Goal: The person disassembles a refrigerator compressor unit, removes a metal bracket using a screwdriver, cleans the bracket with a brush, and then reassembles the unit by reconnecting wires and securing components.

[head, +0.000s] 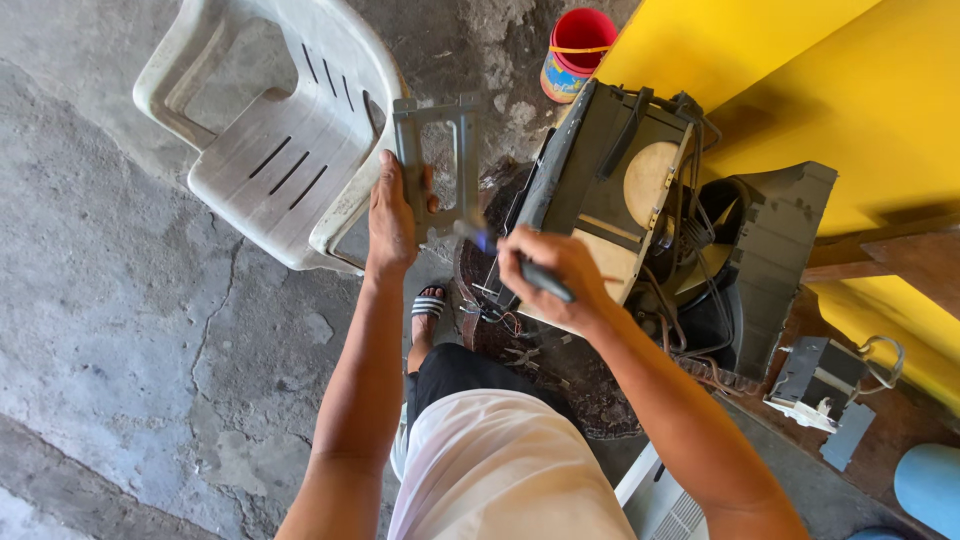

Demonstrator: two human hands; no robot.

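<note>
A: Your left hand (pixel 392 215), what's in it?

B: You've got it clamped on the grey metal bracket (pixel 438 160), fingers wrapped round the left rail, thumb on the front near the lower end. The bracket stands upright in the air, over the concrete floor (pixel 110 300), its top edge in front of the white plastic chair (pixel 280 130).

A: And your right hand (pixel 555 275)?

B: Curled tight round a dark-handled screwdriver (pixel 530 270). The handle runs out past your knuckles toward your wrist; the tip end points up-left and meets the bracket's bottom edge, just beside your left thumb. Can't tell if the tip sits in a screw, it's blurred.

A: Around you?

B: The opened grey appliance housing (pixel 620 190), wires hanging out, sits right of your hands against the yellow wall (pixel 800 70). A red bucket (pixel 578 50) stands beyond it at the top edge of view. Your sandalled foot (pixel 428 305) is on the floor below the bracket.
</note>
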